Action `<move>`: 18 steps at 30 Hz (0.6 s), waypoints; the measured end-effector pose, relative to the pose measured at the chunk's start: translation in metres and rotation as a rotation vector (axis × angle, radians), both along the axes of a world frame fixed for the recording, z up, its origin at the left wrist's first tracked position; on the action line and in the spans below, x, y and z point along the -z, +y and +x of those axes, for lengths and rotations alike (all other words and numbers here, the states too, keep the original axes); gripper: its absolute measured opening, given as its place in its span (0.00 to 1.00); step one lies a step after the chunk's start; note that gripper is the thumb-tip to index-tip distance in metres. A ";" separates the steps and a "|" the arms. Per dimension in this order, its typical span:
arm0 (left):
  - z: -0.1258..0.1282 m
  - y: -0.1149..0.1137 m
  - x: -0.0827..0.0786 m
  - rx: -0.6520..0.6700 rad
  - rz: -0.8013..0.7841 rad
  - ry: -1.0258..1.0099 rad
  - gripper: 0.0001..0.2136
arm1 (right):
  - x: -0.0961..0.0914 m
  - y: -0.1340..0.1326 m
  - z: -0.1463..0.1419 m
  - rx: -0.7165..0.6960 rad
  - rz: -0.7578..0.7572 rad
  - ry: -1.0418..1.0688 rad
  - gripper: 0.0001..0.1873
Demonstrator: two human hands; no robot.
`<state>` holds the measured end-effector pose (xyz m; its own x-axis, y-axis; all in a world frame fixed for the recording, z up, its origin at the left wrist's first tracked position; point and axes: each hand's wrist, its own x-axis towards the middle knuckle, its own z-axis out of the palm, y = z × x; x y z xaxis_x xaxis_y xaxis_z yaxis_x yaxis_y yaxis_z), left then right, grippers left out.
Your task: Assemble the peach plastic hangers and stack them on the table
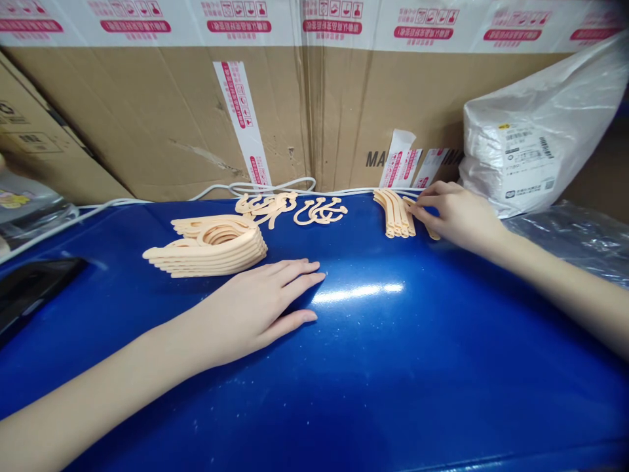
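My left hand lies flat on the blue tabletop with its fingers spread and nothing in them. Just beyond it, a neat stack of beige hanger body pieces sits at the left. My right hand reaches to the back right, thumb and fingers pinched on a beige curved hanger arm, partly hidden by the hand. Right beside that piece stands a small pile of similar beige curved hanger arms. Loose beige hooks lie at the back in two groups, a left heap and a right heap.
Cardboard boxes wall off the back of the blue table. A white cable runs along their base. At the right are a white plastic-wrapped parcel and clear plastic film. A black phone-like object lies at left.
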<state>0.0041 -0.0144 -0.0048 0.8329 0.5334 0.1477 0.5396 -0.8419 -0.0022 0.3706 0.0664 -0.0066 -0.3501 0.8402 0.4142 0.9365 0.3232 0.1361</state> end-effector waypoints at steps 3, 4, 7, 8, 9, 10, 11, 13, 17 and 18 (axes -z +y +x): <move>0.000 0.000 0.000 0.003 0.000 -0.004 0.23 | -0.003 0.000 0.001 0.028 0.006 -0.092 0.23; 0.000 0.000 -0.001 0.002 0.002 -0.003 0.23 | -0.004 0.000 0.001 0.025 0.011 -0.110 0.23; 0.000 0.000 -0.001 0.002 0.006 0.001 0.23 | -0.004 -0.001 0.000 0.001 0.014 -0.112 0.24; 0.001 0.000 -0.001 0.003 0.006 0.001 0.23 | -0.004 -0.001 0.000 -0.008 0.007 -0.107 0.25; 0.001 0.000 -0.001 0.004 0.006 0.000 0.23 | -0.004 -0.001 0.000 -0.015 -0.002 -0.101 0.25; 0.001 0.000 -0.001 0.005 0.007 -0.001 0.23 | -0.004 -0.001 0.000 -0.019 -0.012 -0.096 0.24; 0.000 -0.001 -0.001 0.005 0.006 0.000 0.23 | -0.004 -0.001 0.001 -0.020 -0.020 -0.096 0.23; 0.000 -0.001 0.000 0.004 0.003 0.000 0.23 | -0.006 -0.001 0.001 -0.014 -0.026 -0.107 0.21; 0.001 -0.001 -0.001 0.007 -0.002 -0.013 0.22 | -0.010 -0.004 0.000 0.054 -0.010 -0.117 0.18; 0.001 -0.001 -0.001 0.008 0.000 -0.012 0.22 | -0.010 -0.006 -0.001 0.084 -0.002 -0.113 0.19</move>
